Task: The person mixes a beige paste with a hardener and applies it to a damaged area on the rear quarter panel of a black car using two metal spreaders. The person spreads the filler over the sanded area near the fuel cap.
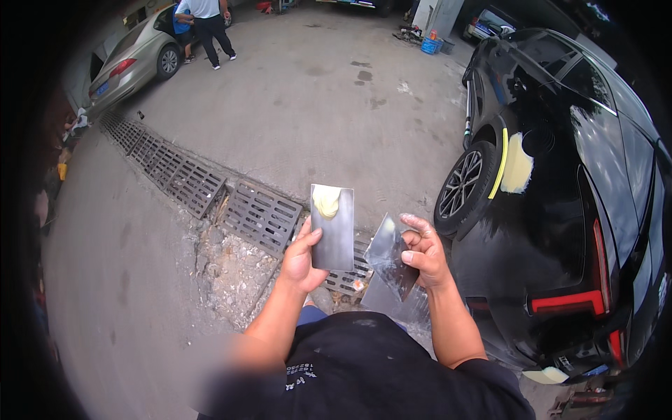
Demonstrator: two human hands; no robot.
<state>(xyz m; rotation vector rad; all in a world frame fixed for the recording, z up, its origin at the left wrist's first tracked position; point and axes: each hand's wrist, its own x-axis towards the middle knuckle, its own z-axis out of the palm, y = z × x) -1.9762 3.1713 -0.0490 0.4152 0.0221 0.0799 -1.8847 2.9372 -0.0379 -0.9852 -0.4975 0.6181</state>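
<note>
My left hand (301, 260) grips the edge of a flat rectangular metal putty plate (333, 241), thumb over its face. A soft mound of pale yellow putty (326, 201) sits near the plate's far end. To the right, my right hand (425, 253) pinches a smeared metal putty spreader (389, 253) between thumb and fingers. The spreader is tilted, with a pale smear near its upper corner. A gap separates the two tools. White residue marks my right index finger.
A black car (553, 231) stands close on my right, with a pale yellow filler patch (516, 164) beside yellow tape (500, 164) along its wheel arch. Drain grates (262, 215) and broken concrete (234, 280) lie ahead. A beige car (136, 56) and two people (208, 28) are far left.
</note>
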